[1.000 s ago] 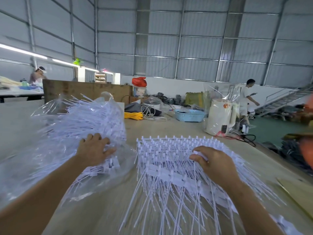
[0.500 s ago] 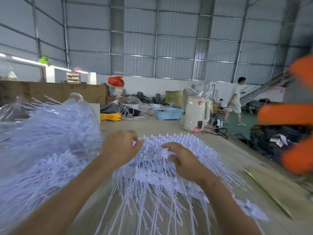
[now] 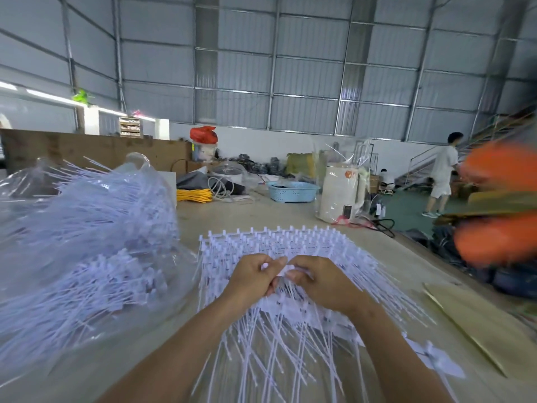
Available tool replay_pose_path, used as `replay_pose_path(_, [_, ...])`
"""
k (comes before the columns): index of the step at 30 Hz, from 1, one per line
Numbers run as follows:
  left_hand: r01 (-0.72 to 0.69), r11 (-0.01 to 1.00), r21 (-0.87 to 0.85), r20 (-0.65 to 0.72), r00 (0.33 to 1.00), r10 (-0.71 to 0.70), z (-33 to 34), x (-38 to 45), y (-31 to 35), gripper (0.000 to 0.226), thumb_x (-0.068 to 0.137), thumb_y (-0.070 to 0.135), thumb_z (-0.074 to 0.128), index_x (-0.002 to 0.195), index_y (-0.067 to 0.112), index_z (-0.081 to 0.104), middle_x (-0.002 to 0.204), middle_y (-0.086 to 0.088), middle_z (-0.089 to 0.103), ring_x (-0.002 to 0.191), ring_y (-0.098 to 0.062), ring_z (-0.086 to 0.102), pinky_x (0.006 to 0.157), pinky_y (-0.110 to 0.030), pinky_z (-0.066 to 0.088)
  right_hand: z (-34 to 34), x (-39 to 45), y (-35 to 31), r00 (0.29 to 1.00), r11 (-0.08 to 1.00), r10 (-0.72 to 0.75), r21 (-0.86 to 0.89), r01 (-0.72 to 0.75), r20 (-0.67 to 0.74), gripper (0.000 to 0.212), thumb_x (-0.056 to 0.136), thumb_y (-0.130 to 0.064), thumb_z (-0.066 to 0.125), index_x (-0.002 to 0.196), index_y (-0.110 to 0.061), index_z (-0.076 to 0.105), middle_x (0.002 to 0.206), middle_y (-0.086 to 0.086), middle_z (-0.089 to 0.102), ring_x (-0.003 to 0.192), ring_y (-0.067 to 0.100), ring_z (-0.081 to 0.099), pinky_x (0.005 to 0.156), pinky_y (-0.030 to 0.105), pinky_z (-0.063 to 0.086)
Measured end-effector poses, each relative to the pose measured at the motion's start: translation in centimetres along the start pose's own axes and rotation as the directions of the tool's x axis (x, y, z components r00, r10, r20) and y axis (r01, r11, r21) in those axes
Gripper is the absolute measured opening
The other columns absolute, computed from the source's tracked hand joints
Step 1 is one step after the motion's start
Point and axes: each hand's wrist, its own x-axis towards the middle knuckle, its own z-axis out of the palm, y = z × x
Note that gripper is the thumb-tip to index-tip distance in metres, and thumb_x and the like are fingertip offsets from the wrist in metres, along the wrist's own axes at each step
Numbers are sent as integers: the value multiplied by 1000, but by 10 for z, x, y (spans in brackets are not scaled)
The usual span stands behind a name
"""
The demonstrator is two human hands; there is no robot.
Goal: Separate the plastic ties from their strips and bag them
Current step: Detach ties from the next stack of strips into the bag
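Fingertips of both hands meet over the middle of the heap of white plastic ties on strips (image 3: 279,292), pinching small white tie heads between them. The left hand (image 3: 252,276) has its fingers curled round a piece at its thumb tip; the right hand (image 3: 316,279) curls its thumb and forefinger on the piece just beside it, the two hands almost touching. Beneath them the ties fan out across the pale wooden table (image 3: 377,257). To the left lies a clear plastic bag filled with loose white ties (image 3: 87,242), its edge touching the heap. Farther back stand a light blue plastic basket (image 3: 292,191) and a coil of yellow cord (image 3: 194,195).
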Motion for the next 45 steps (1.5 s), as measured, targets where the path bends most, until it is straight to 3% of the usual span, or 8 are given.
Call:
replay_pose_path(7, [128, 991, -28, -29, 991, -129, 2, -2, 8, 46, 94, 23, 58, 52, 10, 45, 32, 6, 37, 28, -7, 31, 35, -15, 26, 9, 2, -3, 986, 970, -119, -226, 91, -116, 9, 89, -11, 58, 94, -10, 65, 91, 4, 65, 89, 25, 58, 72, 33, 40])
replay_pose_path(11, [448, 848, -283, 267, 886, -379, -10, -3, 15, 38, 92, 18, 60, 57, 13, 46, 35, 7, 27, 26, -5, 21, 31, -12, 18, -2, -1, 5, 965, 919, -120, -394, 20, -232, 2, 89, -10, 58, 89, -10, 60, 87, 3, 61, 87, 25, 57, 78, 32, 37])
replay_pose_path(15, [474, 713, -517, 347, 878, -331, -26, 7, 9, 31, 86, 26, 61, 61, 12, 48, 39, 6, 35, 28, -5, 30, 31, -12, 27, -33, -9, 13, 811, 978, 207, 133, -160, -547, 11, 94, -20, 52, 96, -11, 57, 69, -2, 50, 59, 12, 44, 51, 20, 37])
replay_pose_path(19, [422, 875, -239, 367, 873, -321, -21, 1, -5, 22, 87, 24, 63, 77, 4, 62, 55, -5, 61, 42, -14, 57, 44, -22, 48, -50, -7, 7, 659, 930, 321, 357, -84, -680, 16, 94, -21, 51, 105, -13, 60, 93, 1, 61, 84, 14, 54, 69, 22, 44])
replay_pose_path(26, [274, 961, 31, 241, 931, -273, 0, -8, -17, 26, 96, 22, 55, 80, 1, 59, 54, -6, 65, 41, -15, 61, 41, -20, 45, -63, -6, -6, 724, 989, -17, -118, -89, -689, 11, 92, -10, 54, 96, -8, 64, 90, 0, 58, 86, 13, 48, 77, 25, 30])
replay_pose_path(31, [289, 954, 83, 200, 933, -300, -3, -8, -22, 24, 95, 22, 57, 88, 0, 62, 52, -5, 65, 40, -13, 59, 45, -22, 48, -121, -20, -23, 384, 904, 169, 298, 306, -908, 19, 96, -20, 50, 82, -30, 58, 64, -26, 57, 58, -10, 48, 53, 3, 35])
replay_pose_path(37, [235, 914, -331, 141, 970, -198, -12, -1, -14, 20, 92, 19, 58, 81, 5, 66, 51, -3, 61, 33, -7, 45, 34, -16, 33, -68, -12, -38, 934, 908, 153, 419, -3, -324, 15, 92, -23, 54, 90, -31, 67, 66, -17, 60, 56, -3, 51, 52, 13, 43])
replay_pose_path(45, [112, 992, -56, 126, 987, -104, -1, -7, -10, 52, 88, 55, 52, 62, 11, 64, 46, -1, 57, 33, -9, 45, 37, -15, 32, 20, -14, -17, 970, 952, 244, 192, -240, -1, 18, 92, -13, 55, 110, -9, 56, 94, 13, 67, 81, 23, 60, 67, 23, 44])
